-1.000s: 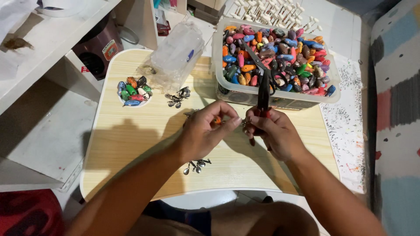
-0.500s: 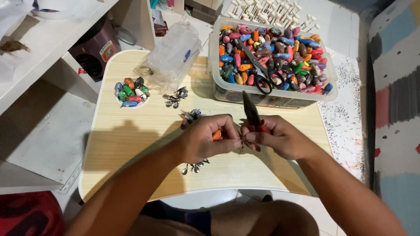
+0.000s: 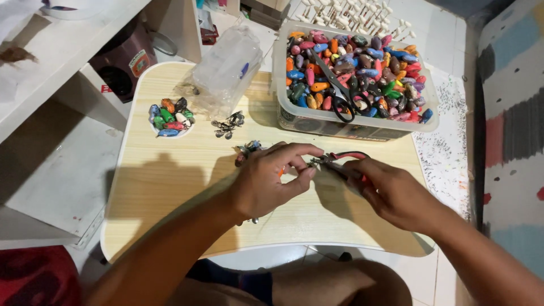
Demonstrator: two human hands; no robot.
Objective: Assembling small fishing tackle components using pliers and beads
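My left hand is over the middle of a light wooden lap table, fingers pinched on a small orange bead with a metal piece at its tip. My right hand grips red-handled pliers, lying nearly flat, their jaws meeting the metal piece between my left fingertips. A few small metal hook pieces lie just left of my left hand.
A clear tub of several coloured beads with black scissors on top stands at the back right. A small dish of beads, loose metal hooks and a crumpled plastic bag sit at the back left. White shelves stand left.
The pliers have tipped from upright down to nearly flat, jaws now pointing left at the piece in my left fingers. Both hands stay together at the table's middle.
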